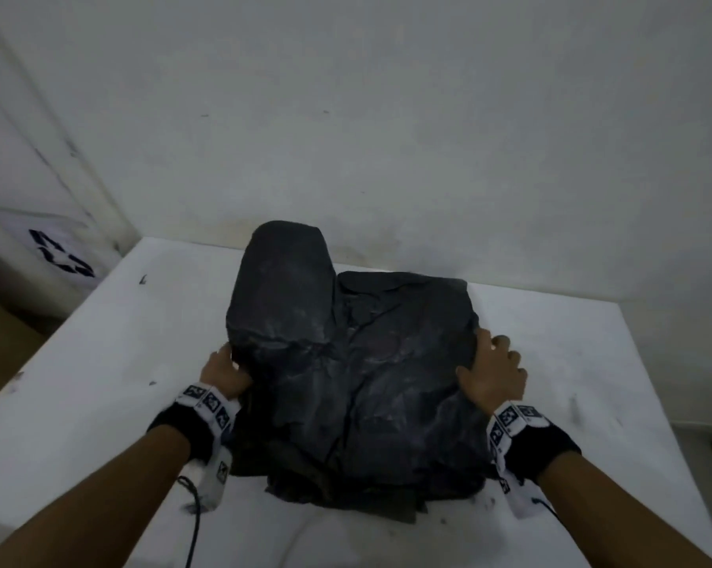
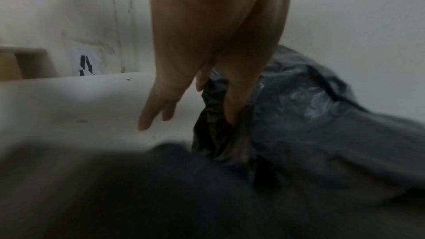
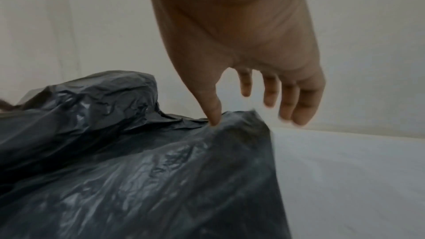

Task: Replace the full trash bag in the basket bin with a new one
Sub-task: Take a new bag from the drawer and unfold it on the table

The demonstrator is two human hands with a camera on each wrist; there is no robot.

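Left fingers: in the left wrist view we see the thumb and a finger pinching a bunched fold of black plastic, while the other fingers hang straight and free above the table.
Left hand: the left hand grasps the left edge of the trash bag, wrist banded in black with a strip of printed markers.
Right fingers: in the right wrist view the thumb presses down into the plastic at the bag's corner; the four fingers hang relaxed just past the edge. We cannot tell whether any of them reaches under the plastic.
Right hand: the right hand rests on the right edge of the bag, thumb on top, fingers spread over the side.
Trash bag: the black trash bag lies spread and crumpled on the table between our hands, one lobe puffed up at the far left against the wall.
Table: the white table carries scattered dark specks and stands against the wall.
Wall: a pale wall rises right behind the table.
Sign: a white sheet with a black recycling mark shows at the left, beyond the table edge.
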